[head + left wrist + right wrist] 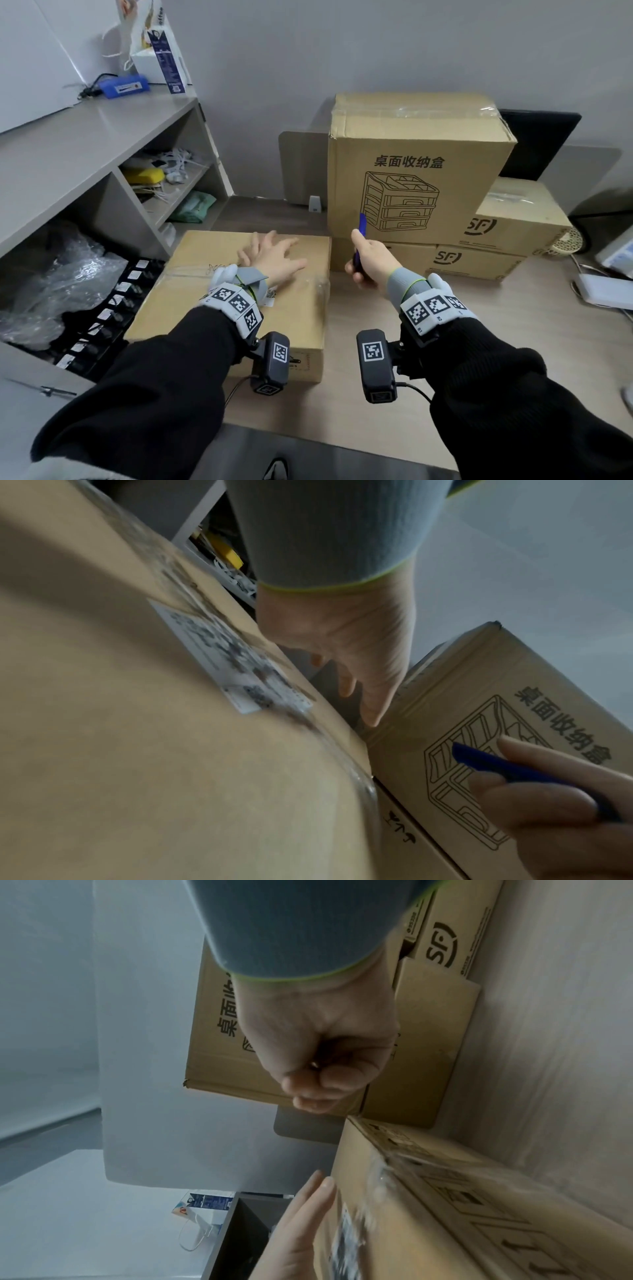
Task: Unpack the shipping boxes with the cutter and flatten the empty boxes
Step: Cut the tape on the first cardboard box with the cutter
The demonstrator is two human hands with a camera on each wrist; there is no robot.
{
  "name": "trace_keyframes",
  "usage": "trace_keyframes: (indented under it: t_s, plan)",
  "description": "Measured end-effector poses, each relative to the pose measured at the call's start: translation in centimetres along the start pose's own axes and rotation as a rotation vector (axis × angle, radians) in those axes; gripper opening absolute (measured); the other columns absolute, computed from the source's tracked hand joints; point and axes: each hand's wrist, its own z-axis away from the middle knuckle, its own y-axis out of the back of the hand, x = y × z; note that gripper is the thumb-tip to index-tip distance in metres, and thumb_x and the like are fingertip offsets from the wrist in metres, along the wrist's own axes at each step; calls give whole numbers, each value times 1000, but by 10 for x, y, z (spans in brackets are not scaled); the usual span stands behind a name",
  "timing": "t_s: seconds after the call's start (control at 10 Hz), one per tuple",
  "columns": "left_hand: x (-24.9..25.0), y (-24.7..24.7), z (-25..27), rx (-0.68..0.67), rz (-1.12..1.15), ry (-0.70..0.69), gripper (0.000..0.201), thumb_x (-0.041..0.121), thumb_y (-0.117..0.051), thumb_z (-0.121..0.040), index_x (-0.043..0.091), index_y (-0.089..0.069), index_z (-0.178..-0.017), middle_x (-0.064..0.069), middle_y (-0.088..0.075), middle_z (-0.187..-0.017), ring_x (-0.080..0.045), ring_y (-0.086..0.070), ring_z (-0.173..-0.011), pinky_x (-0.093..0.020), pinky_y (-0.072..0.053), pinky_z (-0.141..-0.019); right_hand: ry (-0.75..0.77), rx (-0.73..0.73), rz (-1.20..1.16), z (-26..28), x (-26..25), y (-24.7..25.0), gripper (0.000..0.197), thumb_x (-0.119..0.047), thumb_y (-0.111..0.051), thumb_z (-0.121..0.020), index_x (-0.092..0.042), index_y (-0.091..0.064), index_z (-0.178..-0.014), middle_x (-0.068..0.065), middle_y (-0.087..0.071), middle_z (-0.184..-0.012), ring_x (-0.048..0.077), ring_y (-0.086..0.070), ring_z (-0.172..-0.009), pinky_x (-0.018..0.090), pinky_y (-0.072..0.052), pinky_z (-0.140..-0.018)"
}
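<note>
Left hand [274, 255], fingers straight and spread, lies flat on the taped top of the sealed flat box [291, 318] on the desk [513, 342]. Right hand [371, 260], fingers curled tight around the blue cutter [360, 236], holds it tip-up just right of that box, clear of the cardboard; behind stand the tall printed box [418, 164] and stacked SF boxes [507, 236]

Office – desk [534, 329], shelf unit [102, 144], monitor [537, 144], stacked SF boxes [513, 222]
</note>
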Motion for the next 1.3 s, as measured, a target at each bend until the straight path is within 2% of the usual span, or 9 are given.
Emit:
trace_keyframes:
  t_s: [0.2,0.3,0.4,0.5,0.6,0.7,1.0,1.2,1.3]
  plan:
    - [-4,-15,-9,-175,-158,49,77,52,-52,-84,45,-12,-149,-3,11,-161,-32,17,-145,-61,8,-113,-100,-19,-9,-3,10,10,14,-23,-38,-94,-17,-41,-82,2,-44,-60,11,-25,-34,20,-22,-45]
    - [-2,-17,-8,-201,-191,38,81,53,-52,-84,44,-5,-150,-4,17,-160,-33,21,-145,-62,9,-111,-104,-33,5,-5,16,13,6,-19,-43,-95,-17,-48,-92,3,-55,-65,12,-31,-38,20,-24,-47]
    - [-2,-17,-7,-214,-197,35,82,54,-51,-85,43,-3,-151,-4,19,-159,-33,21,-144,-62,9,-111,-9,-65,109,-5,22,14,7,-27,-49,-96,-24,-53,-101,-2,-64,-71,11,-37,-43,18,-25,-45]
    - [-2,-18,-6,-209,-203,27,81,55,-50,-86,43,-2,-150,-4,20,-159,-32,22,-144,-62,10,-111,28,-78,126,-5,25,12,8,-27,-48,-96,-24,-54,-100,-4,-50,-62,8,-31,-41,19,-19,-43]
    - [-3,-19,-6,-206,-210,23,80,55,-49,-86,43,-2,-150,-3,20,-159,-31,23,-144,-62,11,-110,-49,-60,49,-7,25,9,13,-15,-38,-96,-17,-50,-92,-3,-39,-60,9,-27,-42,20,-17,-44]
    - [-4,-19,-6,-216,-206,18,80,56,-48,-87,43,-1,-150,-4,21,-159,-32,24,-144,-62,12,-110,-54,-58,-66,-8,27,8,21,-3,-31,-94,-14,-47,-87,1,-46,-65,10,-35,-45,20,-23,-45]
    - [-4,-20,-5,-212,-204,9,79,60,-46,-88,43,0,-150,-4,21,-159,-32,25,-143,-61,12,-110,-67,-70,-127,-5,37,12,22,-11,-32,-96,-13,-51,-86,-2,-33,-58,8,-25,-38,21,-17,-46]
    - [-5,-20,-5,-210,-204,15,78,61,-45,-88,44,-1,-150,-3,21,-159,-31,24,-144,-61,11,-111,69,-3,-6,-2,40,13,14,-21,-51,-95,-17,-44,-84,-3,-31,-55,8,-26,-36,17,-19,-39]
    - [-5,-20,-5,-209,-200,16,78,62,-45,-88,44,-1,-150,-2,21,-159,-30,24,-144,-61,12,-111,71,13,-6,0,34,12,19,-29,-43,-98,-19,-59,-97,-5,-35,-61,9,-29,-46,18,-18,-41]
